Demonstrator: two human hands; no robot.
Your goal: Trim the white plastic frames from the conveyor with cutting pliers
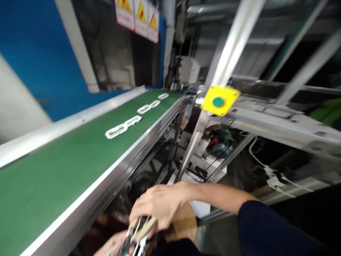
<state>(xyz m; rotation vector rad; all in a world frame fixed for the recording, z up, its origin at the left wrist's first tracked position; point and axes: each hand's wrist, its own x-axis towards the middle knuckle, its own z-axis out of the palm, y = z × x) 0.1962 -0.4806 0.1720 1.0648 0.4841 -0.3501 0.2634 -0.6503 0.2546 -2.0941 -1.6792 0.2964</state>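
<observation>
My right grip (157, 206) is clamped on a metal-and-tan strip (144, 229); left grip (112, 243) lies just below it, closure indeterminate.

- Bright, even indoor light, with soft shadows
- Glare along the steel rail (80, 202)
- Right hand (157, 204) looks soft, perhaps out of focus
- Edges warped by distortion

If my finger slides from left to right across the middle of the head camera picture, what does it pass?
Long green conveyor belt with flat white plastic pieces on it → yellow square box with a round green button → thin white cable
</observation>
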